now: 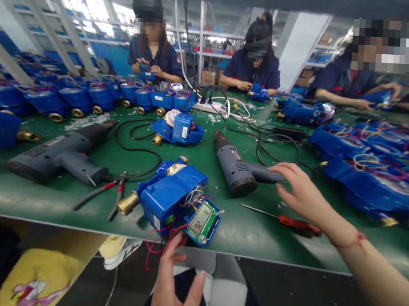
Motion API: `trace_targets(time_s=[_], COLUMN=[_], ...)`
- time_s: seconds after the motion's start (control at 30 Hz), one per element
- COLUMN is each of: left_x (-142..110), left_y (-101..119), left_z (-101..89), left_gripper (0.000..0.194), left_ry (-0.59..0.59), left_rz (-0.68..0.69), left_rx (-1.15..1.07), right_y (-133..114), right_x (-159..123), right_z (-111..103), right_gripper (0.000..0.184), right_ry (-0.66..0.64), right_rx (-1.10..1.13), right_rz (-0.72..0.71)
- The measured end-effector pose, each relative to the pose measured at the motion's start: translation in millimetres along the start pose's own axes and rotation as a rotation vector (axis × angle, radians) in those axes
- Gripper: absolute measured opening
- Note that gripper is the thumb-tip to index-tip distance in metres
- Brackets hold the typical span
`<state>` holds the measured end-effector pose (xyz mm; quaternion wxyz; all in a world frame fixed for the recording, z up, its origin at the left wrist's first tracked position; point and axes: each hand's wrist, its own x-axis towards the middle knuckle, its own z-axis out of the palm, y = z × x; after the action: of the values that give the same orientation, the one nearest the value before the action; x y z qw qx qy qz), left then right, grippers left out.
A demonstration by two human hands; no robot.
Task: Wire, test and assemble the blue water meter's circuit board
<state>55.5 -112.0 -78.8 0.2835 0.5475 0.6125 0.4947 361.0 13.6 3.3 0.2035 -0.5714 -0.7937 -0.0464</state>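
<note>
A blue water meter (171,192) with brass fittings lies at the table's front edge. From its housing, thin wires run to a small circuit board with a digital display (202,221), which is lit with digits. My left hand (177,279) is just below the display, thumb and fingers apart, fingertips by the red wires at the table edge; whether they touch is unclear. My right hand (296,190) reaches over the handle end of a grey heat gun (236,166), fingers stretched and not wrapped round it. Below that hand lies a screwdriver (296,224) with a red and black handle.
Another heat gun (63,152) and red-handled pliers (115,191) lie to the left. Behind are a further meter (180,128), a power strip (210,107) and loose black cables. Rows of blue meters (371,171) line both sides. Several co-workers sit across the table, handling meters.
</note>
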Motion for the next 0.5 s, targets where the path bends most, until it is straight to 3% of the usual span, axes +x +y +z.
trace_targets(time_s=[0.07,0.23,0.37,0.5], left_x=[3,9,17,27], left_y=[4,13,21,25], left_z=[-2.6,-0.7,2.7,4.4], left_gripper=[0.054,0.058,0.058,0.057], left_ry=[-0.008,0.043,0.034,0.038], left_rz=[-0.021,-0.066,-0.071,-0.010], left_rx=[0.009,-0.037,-0.077,-0.064], right_y=[-1,-6,-11,-26], right_x=[-34,-104,-111,-111], right_z=[-4,10,16,2], right_gripper=[0.022,0.046,0.036,0.022], right_ry=[0.030,-0.027,0.026,0.028], right_rx=[0.029,0.002,0.075,0.181], right_rz=[0.061,0.179,0.132,0.126])
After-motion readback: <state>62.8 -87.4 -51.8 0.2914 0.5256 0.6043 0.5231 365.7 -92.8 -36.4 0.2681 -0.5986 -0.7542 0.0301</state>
